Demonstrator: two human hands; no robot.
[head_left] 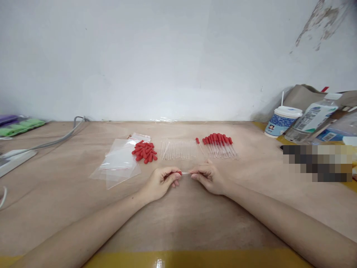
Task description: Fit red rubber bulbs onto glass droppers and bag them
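My left hand (163, 181) pinches a small red rubber bulb (179, 173) at the middle of the table. My right hand (208, 176) pinches a thin clear glass tube (186, 173) whose end meets that bulb. Both hands are closed and rest on the brown table (178, 219). Just beyond them lie a heap of red bulbs (145, 151), a row of bare clear tubes (178, 149), and a row of droppers with red bulbs fitted (219, 145).
Several clear plastic bags (118, 163) lie left of the bulbs. A paper cup with straw (281, 121) and a tilted plastic bottle (312, 119) stand at the right back. Grey cables (55, 141) and green and purple items (19, 124) are far left. A white wall is behind.
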